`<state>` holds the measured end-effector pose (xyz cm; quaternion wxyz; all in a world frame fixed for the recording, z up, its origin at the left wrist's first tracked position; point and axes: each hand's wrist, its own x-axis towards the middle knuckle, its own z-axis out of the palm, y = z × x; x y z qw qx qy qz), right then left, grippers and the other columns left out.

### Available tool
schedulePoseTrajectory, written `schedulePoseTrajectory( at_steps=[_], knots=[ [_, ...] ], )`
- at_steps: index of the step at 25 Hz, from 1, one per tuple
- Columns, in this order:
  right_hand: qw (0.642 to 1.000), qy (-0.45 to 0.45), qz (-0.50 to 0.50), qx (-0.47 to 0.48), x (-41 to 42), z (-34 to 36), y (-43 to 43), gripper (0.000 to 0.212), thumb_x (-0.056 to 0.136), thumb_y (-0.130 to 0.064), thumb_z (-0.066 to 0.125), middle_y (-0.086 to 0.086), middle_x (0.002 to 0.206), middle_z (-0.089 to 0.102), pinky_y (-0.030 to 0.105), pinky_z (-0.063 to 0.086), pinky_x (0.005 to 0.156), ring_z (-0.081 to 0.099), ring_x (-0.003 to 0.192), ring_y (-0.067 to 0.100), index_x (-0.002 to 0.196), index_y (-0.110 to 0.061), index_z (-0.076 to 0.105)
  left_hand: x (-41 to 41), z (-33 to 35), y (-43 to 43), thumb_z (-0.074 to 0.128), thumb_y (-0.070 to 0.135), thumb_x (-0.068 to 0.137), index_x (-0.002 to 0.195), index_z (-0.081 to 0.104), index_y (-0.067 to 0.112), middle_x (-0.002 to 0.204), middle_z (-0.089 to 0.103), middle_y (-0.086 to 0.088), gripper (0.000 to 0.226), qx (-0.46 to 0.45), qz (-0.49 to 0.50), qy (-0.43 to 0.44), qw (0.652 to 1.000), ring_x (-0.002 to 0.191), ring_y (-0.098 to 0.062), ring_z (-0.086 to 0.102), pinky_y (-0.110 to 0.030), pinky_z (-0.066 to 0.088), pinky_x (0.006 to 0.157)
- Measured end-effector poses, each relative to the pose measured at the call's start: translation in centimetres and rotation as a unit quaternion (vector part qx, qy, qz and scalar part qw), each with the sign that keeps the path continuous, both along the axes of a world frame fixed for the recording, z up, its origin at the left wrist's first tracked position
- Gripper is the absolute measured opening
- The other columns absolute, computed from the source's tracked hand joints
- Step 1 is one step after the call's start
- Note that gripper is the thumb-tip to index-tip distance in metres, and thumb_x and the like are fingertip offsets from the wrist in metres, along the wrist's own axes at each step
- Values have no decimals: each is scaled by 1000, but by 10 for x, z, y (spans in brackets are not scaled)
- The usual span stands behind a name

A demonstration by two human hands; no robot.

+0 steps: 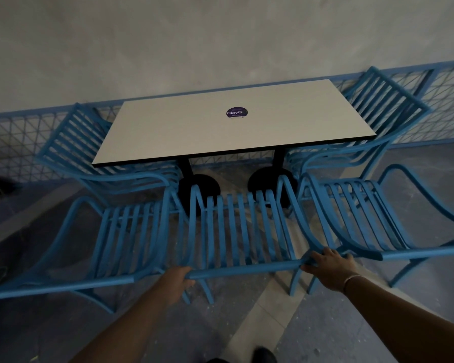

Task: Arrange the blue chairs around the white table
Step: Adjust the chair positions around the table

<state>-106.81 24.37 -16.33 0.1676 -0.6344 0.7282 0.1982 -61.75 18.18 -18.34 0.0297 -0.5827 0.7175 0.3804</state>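
While both hands grip the back rail of the middle chair, a white table stands just beyond it, set against a low blue mesh fence and a rough grey concrete wall. The floor is dull grey with a pale stripe crossing it. The table top is a smooth rectangle with a thin black edge, on two black pedestals with round bases; a round purple sticker sits near its centre. Every chair is blue metal with curved slats and looping arms. The left hand curls around the rail's left end; the right hand, with a thin bracelet at the wrist, wraps over its right corner. The left chair and right chair flank the middle one along the near side. The far-left chair and far-right chair sit at the table's two short ends.
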Motion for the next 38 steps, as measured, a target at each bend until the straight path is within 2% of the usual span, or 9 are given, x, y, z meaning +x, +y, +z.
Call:
schedulePoseTrajectory(
  at_steps=[3,10,16,22,26,30,33,35,38],
  knots=[
    [1000,2,-20,2,0,1,1,50,91,-73,25,-4,128,48,48,38,102,47,122,19,129,-46,45,2,-4,-1,64,19,96,108,67,23,99,71,1,13,2,3,4,1000,91,-9,67,-22,52,80],
    [999,34,9,31,-4,-11,4,58,89,-65,19,-2,142,38,55,33,107,36,134,23,142,-45,31,-2,-8,-1,63,22,96,111,68,21,102,71,0,16,-4,1,2,1000,93,-9,66,-27,54,85],
    [999,28,0,38,-15,-10,-6,48,97,-62,34,0,144,37,55,34,109,36,136,23,140,-41,29,-11,-6,-3,63,23,95,113,68,20,101,71,1,19,-8,-18,2,1000,93,-10,67,-31,55,87],
    [998,38,14,38,-20,-19,-9,48,92,-62,28,-5,139,40,57,36,103,37,131,23,137,-49,34,-17,-4,-4,62,20,97,113,68,17,102,71,-1,17,-1,-5,12,1000,94,-12,67,-25,53,86],
    [998,42,38,33,-18,-26,-10,69,74,-60,8,-5,140,39,61,34,101,36,132,25,138,-53,33,-14,-1,-4,62,21,97,112,68,18,101,70,-1,17,5,9,18,1000,94,-12,67,-29,54,86],
    [997,52,21,61,-18,-25,-11,48,93,-55,28,-4,144,36,65,31,104,33,135,27,140,-50,33,-17,2,-4,62,20,97,110,68,18,100,70,-1,14,11,13,15,1000,93,-13,67,-30,54,86],
    [997,31,18,74,-15,-18,-13,45,96,-54,31,-3,145,36,68,28,108,32,138,28,141,-47,35,-15,1,-4,61,22,98,105,65,22,99,69,0,8,5,2,3,1000,92,-12,66,-31,54,87],
    [997,-7,19,68,-19,-1,-16,44,98,-62,29,-3,137,41,57,33,107,39,133,24,136,-43,41,-14,-1,-3,62,31,96,107,65,22,104,66,1,14,-6,-12,-12,1000,95,-13,64,-37,54,89],
    [993,-88,-27,-71,-45,18,-21,53,92,-72,26,-4,115,54,33,42,81,53,108,18,116,-35,56,-25,1,-6,54,65,89,123,59,24,128,45,9,54,-66,-17,-80,994,113,-16,53,-39,47,100]
  ],
)
